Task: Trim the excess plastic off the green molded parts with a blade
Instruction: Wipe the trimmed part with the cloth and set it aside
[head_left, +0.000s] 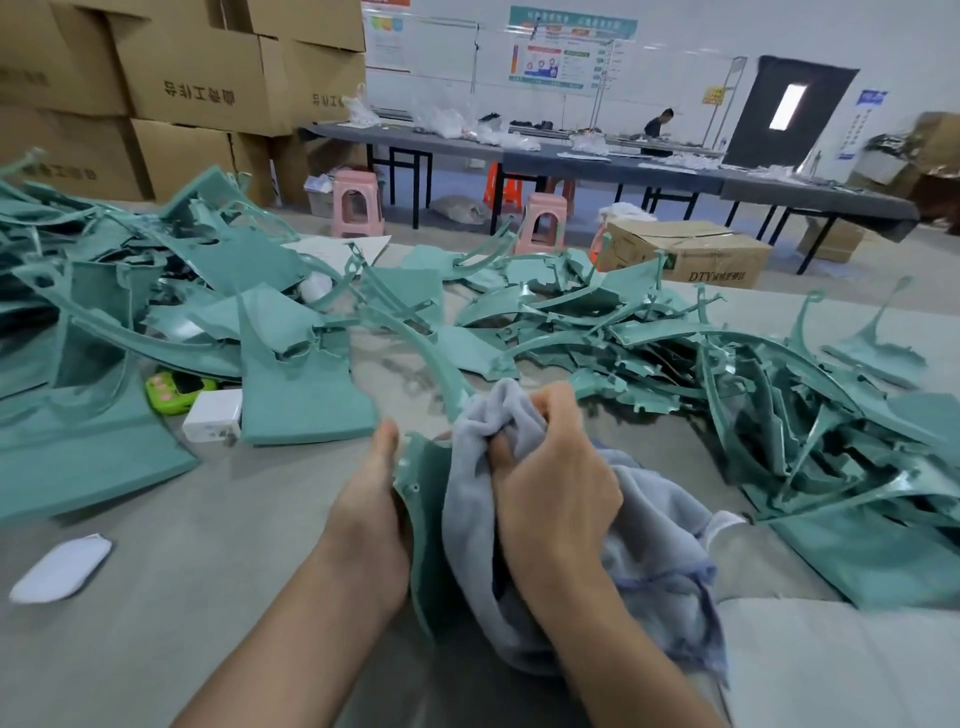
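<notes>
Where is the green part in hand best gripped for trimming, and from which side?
Probably the broad panel end, from the left, as the left hand holds it. The thin curved arm rising away would likely flex, and the grey cloth in the right hand covers the right side.

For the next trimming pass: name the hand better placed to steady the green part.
Left. The left hand grips the green part; the right hand is full of grey cloth.
</notes>
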